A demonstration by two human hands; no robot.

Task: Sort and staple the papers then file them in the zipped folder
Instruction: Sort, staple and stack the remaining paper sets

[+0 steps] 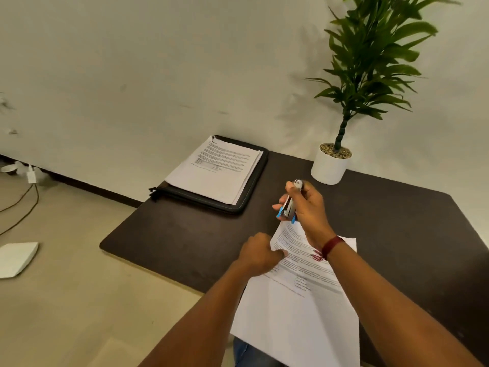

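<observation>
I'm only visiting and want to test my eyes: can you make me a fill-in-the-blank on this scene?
The right hand grips a ____.
The paper stack lies on a black ____.
The plant stands in a ____ pot.
The left hand steadies the near sheets on the dark ____.
Missing: stapler, folder, white, table.

Plant (370, 56) top cropped, sheet (299, 313) print unreadable, stapler (289, 207) partly behind fingers (282, 200)

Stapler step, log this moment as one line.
right hand: grips stapler at top corner of printed sheets | left hand: holds their left edge | zipped folder: paper stack on top
</observation>
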